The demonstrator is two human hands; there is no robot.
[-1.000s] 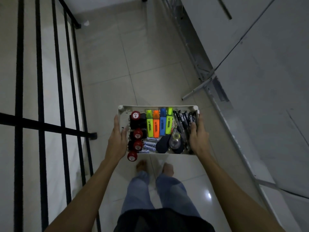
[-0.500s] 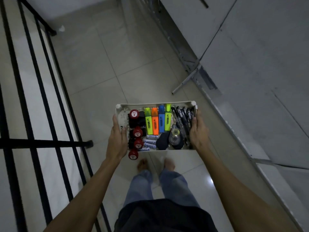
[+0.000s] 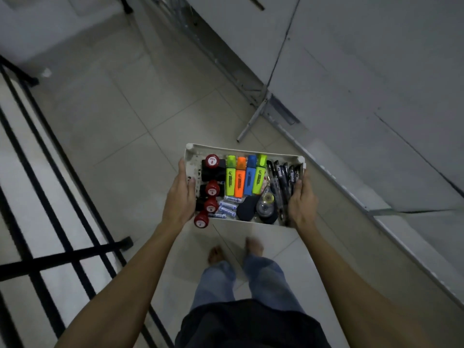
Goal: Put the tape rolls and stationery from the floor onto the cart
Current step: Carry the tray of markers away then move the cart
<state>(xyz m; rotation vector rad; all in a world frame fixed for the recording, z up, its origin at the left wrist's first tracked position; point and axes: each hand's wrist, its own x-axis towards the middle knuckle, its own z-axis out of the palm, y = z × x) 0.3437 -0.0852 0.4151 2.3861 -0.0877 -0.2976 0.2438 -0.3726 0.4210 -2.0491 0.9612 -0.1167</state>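
Observation:
I carry a white tray (image 3: 241, 147) of stationery at waist height above the tiled floor. My left hand (image 3: 179, 197) grips its left side and my right hand (image 3: 302, 199) grips its right side. Inside lie several red-capped stamps (image 3: 212, 189) on the left, several highlighters (image 3: 244, 177) in the middle, black pens (image 3: 282, 179) on the right, small batteries (image 3: 227, 208), and a tape dispenser (image 3: 266, 208) near the front. One stamp hangs over the front-left corner. No cart is in view.
A black metal railing (image 3: 50, 197) runs along the left. Grey panels (image 3: 364, 84) with a metal frame and a slanted metal bar (image 3: 252, 121) stand on the right. Pale floor tiles (image 3: 113, 109) stretch ahead between them. My bare feet (image 3: 236, 251) show below the tray.
The view has swung left and the panels and railing have shifted diagonally as I walk forward. Both hands keep the same hold on the tray.

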